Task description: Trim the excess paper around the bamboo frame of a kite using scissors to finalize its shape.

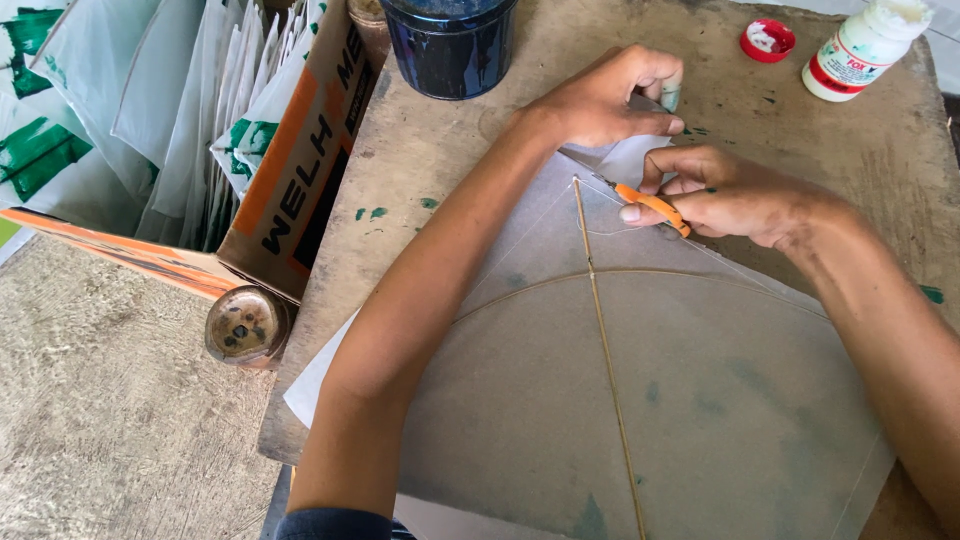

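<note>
Kite paper (690, 400), thin and translucent, lies flat on the worn wooden board (480, 130), with a straight bamboo spine (608, 370) running up its middle and a curved bamboo bow (640, 275) crossing that spine near the top. At the upper tip of the kite paper the right hand (730, 195) is clenched around an orange-handled cutter (655, 207), whose point sits just beside the top of the spine. Just beyond it the left hand (605, 95) pinches a loose flap of the paper (625, 160) between thumb and fingers, lifting it slightly off the board; both forearms reach in over the sheet. Left of the kite paper, off the board's edge, a round tin lid (240, 325) rests beside a cardboard box (300, 160) packed upright with white sheets bearing green patches (215, 110). Beyond the kite paper's tip a dark blue pot (450, 45) stands on the board. Further to the right of that tip, near the board's far corner, a red cap (768, 40) lies just beside an open white glue bottle (865, 45).
</note>
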